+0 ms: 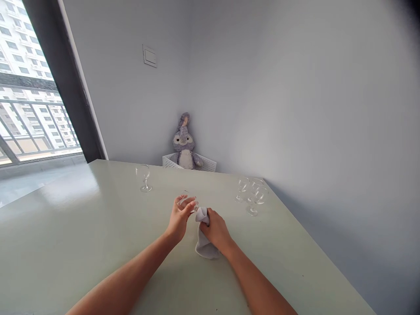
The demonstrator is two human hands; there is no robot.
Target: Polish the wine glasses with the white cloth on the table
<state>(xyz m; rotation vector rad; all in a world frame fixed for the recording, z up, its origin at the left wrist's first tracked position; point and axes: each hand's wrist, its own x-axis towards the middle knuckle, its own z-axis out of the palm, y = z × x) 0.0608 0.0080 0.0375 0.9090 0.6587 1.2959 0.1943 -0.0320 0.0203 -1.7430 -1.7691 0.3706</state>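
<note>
My left hand (179, 218) is closed around the bowl of a clear stemmed glass (186, 200), which lies tilted with its stem end toward the right. In my right hand (217, 228) a light grey cloth (206, 247) is gripped, one part bunched up at the fingers and the rest hanging down toward the table. The bunched cloth is at the stem end of the glass; the foot seems covered by it. Both hands are close together above the middle of the table.
One stemmed glass (146, 179) stands upright at the back left of the pale green table (98, 245). Several more glasses (252, 199) stand grouped at the right, near the table edge. Behind the table, a plush rabbit (185, 144) sits in a white basket (169, 162) against the grey wall.
</note>
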